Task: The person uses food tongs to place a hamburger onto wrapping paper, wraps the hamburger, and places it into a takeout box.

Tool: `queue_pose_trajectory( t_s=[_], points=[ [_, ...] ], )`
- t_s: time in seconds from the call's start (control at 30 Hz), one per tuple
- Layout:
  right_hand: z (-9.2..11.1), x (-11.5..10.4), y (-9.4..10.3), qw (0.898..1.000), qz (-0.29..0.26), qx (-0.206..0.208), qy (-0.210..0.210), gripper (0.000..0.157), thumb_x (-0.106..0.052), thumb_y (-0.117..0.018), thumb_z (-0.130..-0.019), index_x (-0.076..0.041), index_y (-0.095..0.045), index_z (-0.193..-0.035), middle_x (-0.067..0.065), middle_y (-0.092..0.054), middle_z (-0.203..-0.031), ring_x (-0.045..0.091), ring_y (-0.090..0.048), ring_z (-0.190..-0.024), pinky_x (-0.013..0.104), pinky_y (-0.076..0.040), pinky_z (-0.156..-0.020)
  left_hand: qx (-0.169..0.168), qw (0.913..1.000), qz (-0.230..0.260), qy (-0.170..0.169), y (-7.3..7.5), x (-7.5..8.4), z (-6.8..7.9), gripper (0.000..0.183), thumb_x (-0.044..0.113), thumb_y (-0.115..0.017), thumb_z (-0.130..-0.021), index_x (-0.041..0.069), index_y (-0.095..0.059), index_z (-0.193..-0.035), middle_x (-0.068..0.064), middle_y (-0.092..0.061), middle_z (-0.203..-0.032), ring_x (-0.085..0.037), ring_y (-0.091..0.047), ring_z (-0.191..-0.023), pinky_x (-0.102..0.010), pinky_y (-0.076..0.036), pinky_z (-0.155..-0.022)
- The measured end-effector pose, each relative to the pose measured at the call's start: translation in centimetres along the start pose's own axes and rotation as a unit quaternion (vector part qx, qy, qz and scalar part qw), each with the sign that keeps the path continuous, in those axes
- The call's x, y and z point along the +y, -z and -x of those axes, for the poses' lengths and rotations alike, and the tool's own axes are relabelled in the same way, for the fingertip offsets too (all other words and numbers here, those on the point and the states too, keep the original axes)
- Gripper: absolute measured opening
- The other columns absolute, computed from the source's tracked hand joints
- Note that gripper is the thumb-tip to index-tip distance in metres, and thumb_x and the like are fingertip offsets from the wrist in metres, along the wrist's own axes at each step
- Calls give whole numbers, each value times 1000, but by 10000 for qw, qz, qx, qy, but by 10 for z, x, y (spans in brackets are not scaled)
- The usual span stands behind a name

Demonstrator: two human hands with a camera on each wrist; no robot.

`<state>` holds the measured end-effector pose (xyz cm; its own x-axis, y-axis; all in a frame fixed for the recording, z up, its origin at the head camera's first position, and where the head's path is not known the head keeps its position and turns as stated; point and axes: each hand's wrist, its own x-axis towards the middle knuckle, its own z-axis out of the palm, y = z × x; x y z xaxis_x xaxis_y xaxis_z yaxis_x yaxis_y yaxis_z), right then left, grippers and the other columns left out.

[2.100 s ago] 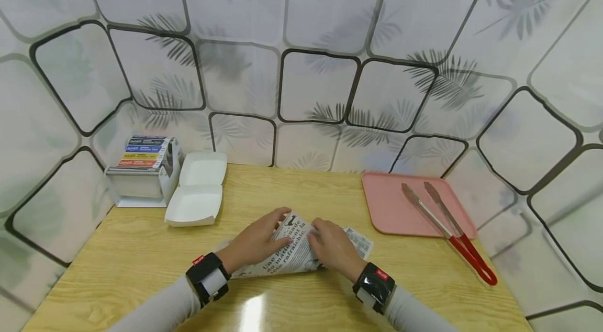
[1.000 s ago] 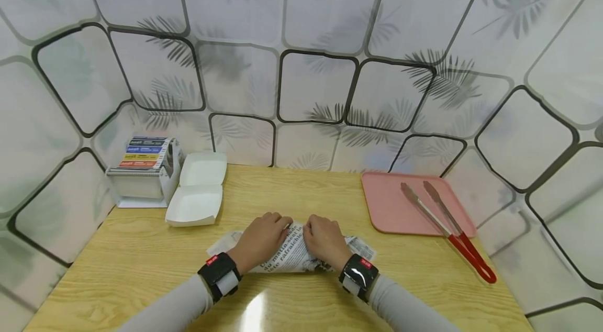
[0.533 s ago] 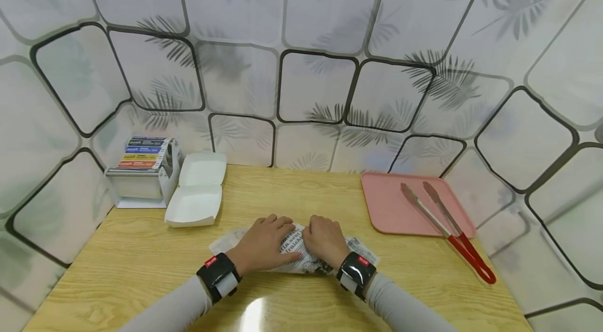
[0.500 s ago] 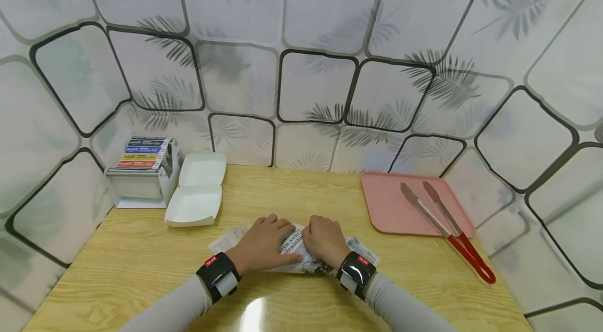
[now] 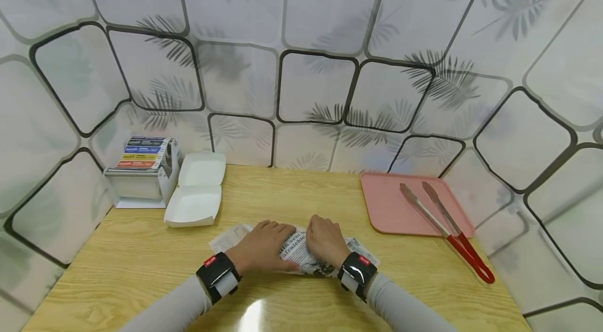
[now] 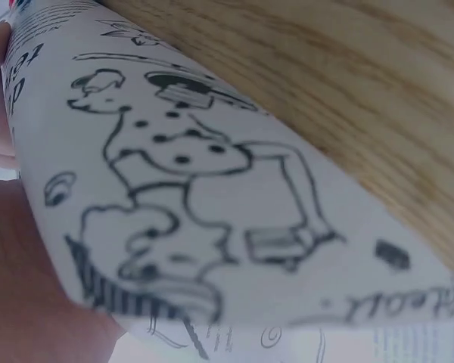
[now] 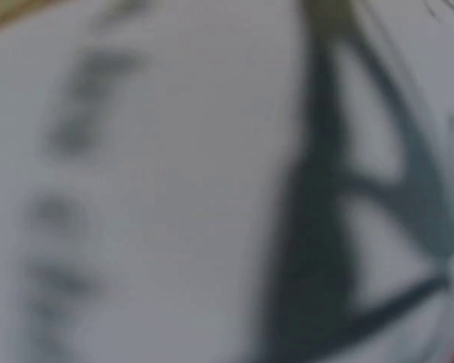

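Observation:
A sheet of newsprint-patterned wrapping paper (image 5: 296,249), rolled into a low bundle, lies crosswise on the wooden table. My left hand (image 5: 264,245) holds its left part, fingers over the far side and thumb along the near side. On the right part my right hand (image 5: 326,240) grips the bundle with curled fingers. Flattened paper ends stick out beyond both hands. In the left wrist view the paper (image 6: 189,181) curves round in a roll, printed with a cartoon figure. Blurred printed paper (image 7: 189,181) fills the right wrist view. What lies inside the bundle is hidden.
A pink tray (image 5: 383,211) stands at the back right, with red-handled tongs (image 5: 464,253) lying across it and over its front edge. At the back left are an open white takeaway box (image 5: 193,203) and a box dispenser (image 5: 138,180) with coloured labels.
The raised paper edge has been folded down and rolled into a low bundle. My left hand has since spread and settled over it, thumb moving to the near side. My right hand barely shifts.

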<state>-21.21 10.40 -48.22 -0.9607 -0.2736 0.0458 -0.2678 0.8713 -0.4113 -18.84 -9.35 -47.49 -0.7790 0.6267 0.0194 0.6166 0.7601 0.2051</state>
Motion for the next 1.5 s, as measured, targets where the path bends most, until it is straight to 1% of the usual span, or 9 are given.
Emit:
queue_pose_trajectory(
  t_s=[0.23,0.4,0.47,0.57,0.63,0.7,0.97,1.27,1.5],
  points=[
    [4,7,2,9998,-98,-178,47,21,-15,-47,-106,-7,-65,-98,3,-61,-82,25,-58,-79,49,-46,-77,-29,9999,-95,-119,-2,-2,4,92,73,-60,-88,7,-47,-150,-8,-54,-147,-31,-51,-133,-52,-34,-115],
    [7,11,8,9957,-65,-576,724,30,-27,-46,-109,-6,-67,-116,8,-67,-105,31,-63,-101,54,-47,-89,-91,9997,-153,-143,0,-2,4,91,74,-58,-88,8,-47,-149,-8,-56,-145,-30,-53,-131,-53,-35,-114],
    [8,11,13,9886,42,-938,1175,45,-41,-50,-107,-4,-63,-130,12,-66,-121,32,-61,-114,56,-45,-97,-118,9998,-121,-114,0,-2,4,89,73,-58,-88,8,-48,-149,-8,-57,-144,-30,-53,-130,-54,-34,-114],
    [11,11,22,9723,491,-1596,1634,85,-63,-64,-92,-5,-46,-151,12,-56,-143,30,-52,-131,56,-35,-112,-154,9998,-85,-75,0,-2,3,89,72,-59,-87,8,-48,-148,-9,-58,-142,-31,-54,-129,-55,-34,-115],
    [14,11,27,9609,906,-1838,1860,108,-70,-75,-78,-5,-37,-156,12,-51,-148,30,-49,-133,55,-31,-115,-188,9998,-65,-43,0,-1,2,90,72,-59,-87,7,-48,-149,-9,-58,-142,-31,-54,-129,-55,-33,-115],
    [16,11,29,9535,1224,-1926,1969,120,-69,-82,-70,-7,-32,-159,10,-51,-146,28,-49,-132,55,-29,-117,-202,9997,-120,-66,1,-1,2,90,72,-59,-86,7,-48,-148,-10,-59,-140,-31,-55,-128,-55,-33,-115],
    [20,13,26,9513,1494,-1812,1996,116,-46,-93,-66,-10,-33,-159,4,-57,-121,18,-54,-111,47,-35,-114,-519,9975,-444,-182,1,-4,5,108,68,-81,-72,8,-41,-152,-7,-55,-141,-27,-50,-132,-54,-32,-116],
    [21,13,31,9464,1703,-1828,2048,118,-41,-92,-65,-13,-29,-160,5,-56,-125,24,-53,-119,47,-36,-114,-701,9963,-489,-34,3,-3,3,106,47,-91,-68,10,-40,-153,-7,-58,-134,-25,-52,-129,-50,-33,-117],
    [17,15,26,9514,1598,-1806,1915,117,-33,-93,-65,-10,-29,-160,7,-58,-129,27,-53,-123,45,-36,-114,-827,9956,-426,115,8,0,1,100,38,-93,-67,14,-43,-150,-8,-61,-125,-26,-56,-123,-48,-36,-114]
  ],
)
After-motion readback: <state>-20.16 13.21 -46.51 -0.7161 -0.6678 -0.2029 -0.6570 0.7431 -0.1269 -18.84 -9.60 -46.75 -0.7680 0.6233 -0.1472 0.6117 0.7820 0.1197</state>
